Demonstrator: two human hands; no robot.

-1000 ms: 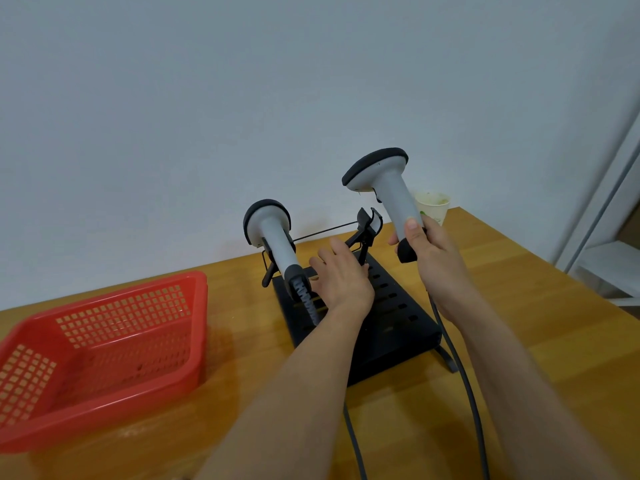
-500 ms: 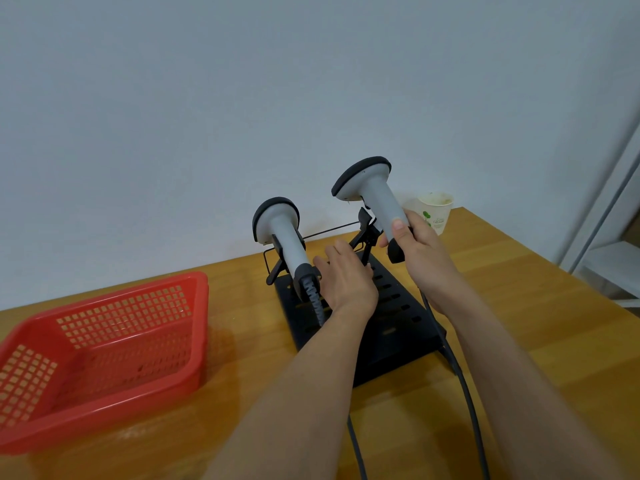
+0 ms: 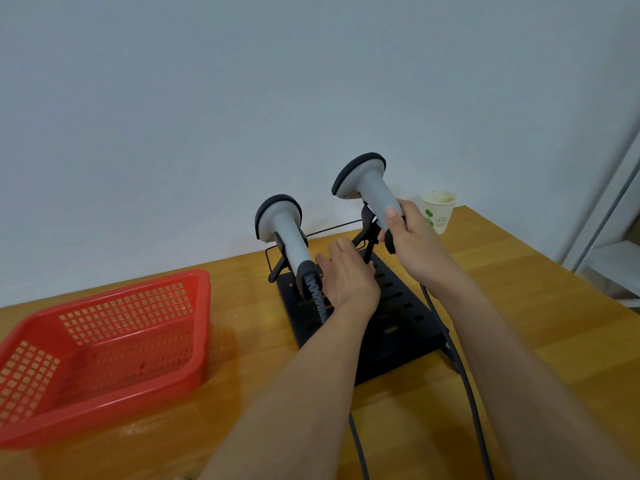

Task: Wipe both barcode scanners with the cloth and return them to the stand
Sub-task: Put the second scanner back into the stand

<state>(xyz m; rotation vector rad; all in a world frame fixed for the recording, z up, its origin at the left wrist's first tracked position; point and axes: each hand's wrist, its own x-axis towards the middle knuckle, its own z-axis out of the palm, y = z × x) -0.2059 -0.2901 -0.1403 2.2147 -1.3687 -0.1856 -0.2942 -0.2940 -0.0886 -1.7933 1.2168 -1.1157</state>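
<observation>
A black slotted stand (image 3: 398,306) sits on the wooden table. The left grey barcode scanner (image 3: 285,237) rests in the stand's left cradle, head up. My right hand (image 3: 414,240) grips the handle of the right grey scanner (image 3: 367,183) and holds it just above the stand's right cradle (image 3: 369,233). My left hand (image 3: 348,278) lies flat on the stand between the two cradles, fingers spread, holding nothing. No cloth is in view.
A red plastic basket (image 3: 104,341) stands at the left of the table. A paper cup (image 3: 438,209) sits at the back right by the wall. Two black cables (image 3: 467,393) trail from the scanners toward me. A white shelf (image 3: 613,268) is off the table's right edge.
My right hand has lowered the right scanner toward the stand's right cradle. My left hand has stayed on the stand.
</observation>
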